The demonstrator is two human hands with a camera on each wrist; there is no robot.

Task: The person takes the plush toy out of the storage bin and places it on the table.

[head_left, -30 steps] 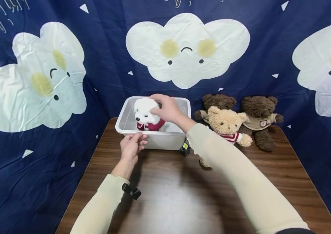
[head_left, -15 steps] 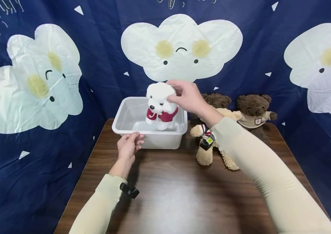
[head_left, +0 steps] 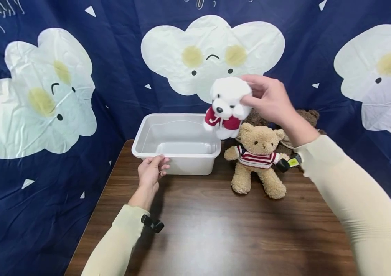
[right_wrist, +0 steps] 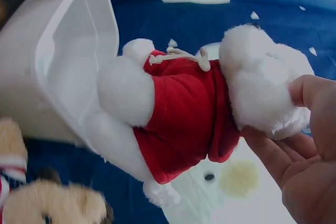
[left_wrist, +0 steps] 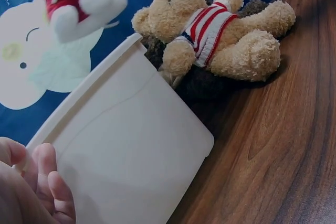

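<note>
My right hand [head_left: 271,100] pinches a white plush dog [head_left: 229,92] by the back of its head and holds it up in the air. The dog wears a red hooded top [right_wrist: 184,114] and hangs above the right end of a light grey plastic bin [head_left: 178,165]. My left hand [head_left: 149,171] grips the bin's front rim near its left corner, thumb on top and fingers below. In the left wrist view the same hand [left_wrist: 39,182] shows at the rim, partly cut off by the frame edge.
A tan teddy bear [head_left: 259,143] in a striped sweater sits right of the bin. Dark brown bears [head_left: 308,117] are behind it, partly covered by it and my right arm. All stand on a brown wooden table [head_left: 216,222] before a blue cloud-print curtain [head_left: 119,76].
My right hand has lifted the dog out of the bin, up and to the right. The left hand stays on the rim. The tan bear is less covered by my right arm.
</note>
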